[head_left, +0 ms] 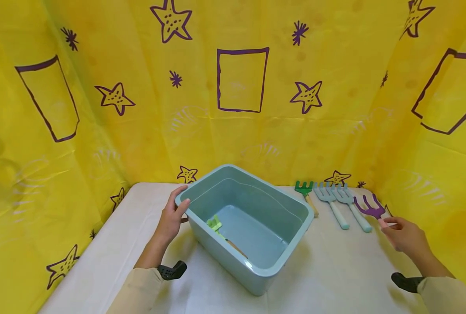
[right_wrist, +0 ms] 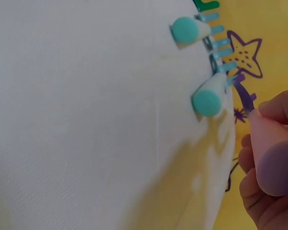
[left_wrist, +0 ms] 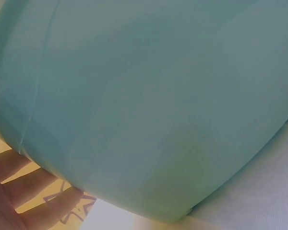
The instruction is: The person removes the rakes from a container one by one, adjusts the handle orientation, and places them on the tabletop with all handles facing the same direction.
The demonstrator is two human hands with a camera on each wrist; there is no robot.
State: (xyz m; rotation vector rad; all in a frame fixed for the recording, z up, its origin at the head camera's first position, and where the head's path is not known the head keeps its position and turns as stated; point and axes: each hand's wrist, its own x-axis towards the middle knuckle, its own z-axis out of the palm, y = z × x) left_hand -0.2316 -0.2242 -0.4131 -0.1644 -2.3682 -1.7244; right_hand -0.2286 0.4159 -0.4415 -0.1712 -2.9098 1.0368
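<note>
My left hand (head_left: 169, 220) holds the left corner of a blue-green plastic bin (head_left: 233, 266), thumb over the rim and fingers outside. In the left wrist view the fingers (left_wrist: 31, 187) lie along the bin's wall (left_wrist: 149, 110). Inside the bin, a light green hand rake (head_left: 214, 223) with a brown handle lies against the near wall. My right hand (head_left: 409, 237) pinches a purple hand fork (head_left: 370, 211) by its pink handle (right_wrist: 269, 139), at the right side of the table. The fork's tines point toward the back wall.
Left of the purple fork, two pale blue hand forks (head_left: 337, 213) (head_left: 356, 213) and a green hand rake (head_left: 310, 204) with a wooden handle lie on the white table (head_left: 335, 274). Yellow patterned cloth (head_left: 241, 135) encloses the back and sides.
</note>
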